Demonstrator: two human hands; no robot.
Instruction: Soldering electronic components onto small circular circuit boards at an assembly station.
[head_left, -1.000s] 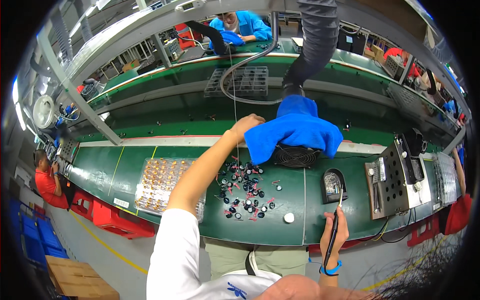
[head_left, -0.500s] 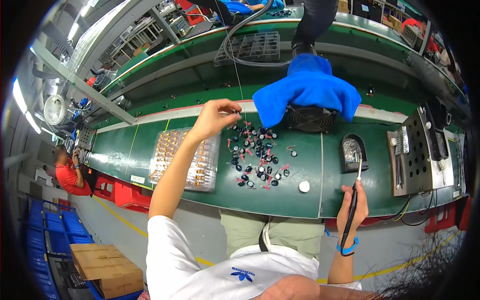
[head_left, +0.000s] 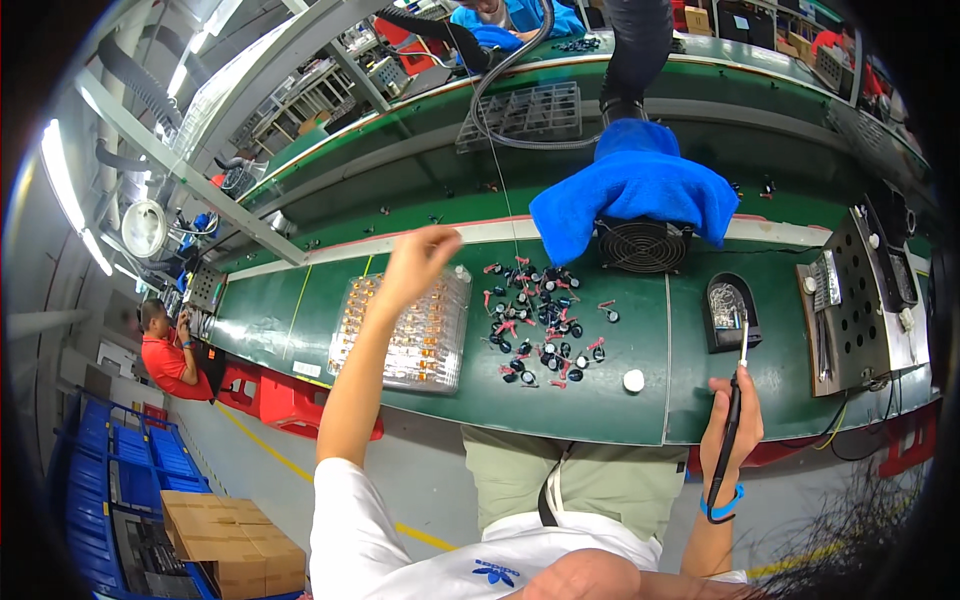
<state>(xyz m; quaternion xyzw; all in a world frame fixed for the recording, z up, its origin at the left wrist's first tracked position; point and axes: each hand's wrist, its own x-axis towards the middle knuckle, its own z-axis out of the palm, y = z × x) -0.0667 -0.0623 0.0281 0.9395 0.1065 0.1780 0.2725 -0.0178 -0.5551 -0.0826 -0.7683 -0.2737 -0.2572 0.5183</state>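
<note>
My left hand (head_left: 418, 268) is raised over the far right part of a clear plastic tray (head_left: 455, 350) with rows of small orange-and-metal parts. Its fingers are smeared by motion, so I cannot see whether they hold anything. In my right hand (head_left: 729, 428) is a soldering iron (head_left: 732, 420) with a black handle, held like a pen. Its tip reaches into a black dish (head_left: 713, 335) filled with silvery metal bits. Between the hands lies a loose pile of small round black parts with red leads (head_left: 540, 312). A thin wire (head_left: 506, 190) hangs down above the pile.
A fan (head_left: 642, 246) draped with a blue cloth (head_left: 640, 185) stands behind the pile under a black hose. A white round cap (head_left: 633, 380) lies near the front edge. At right stands a perforated metal box (head_left: 845, 310). Beyond runs a green conveyor (head_left: 440, 200) with scattered parts.
My left hand has moved left and nearer me, away from the pile toward the tray. The right hand still holds the soldering iron at the dish. The whole view has shifted slightly.
</note>
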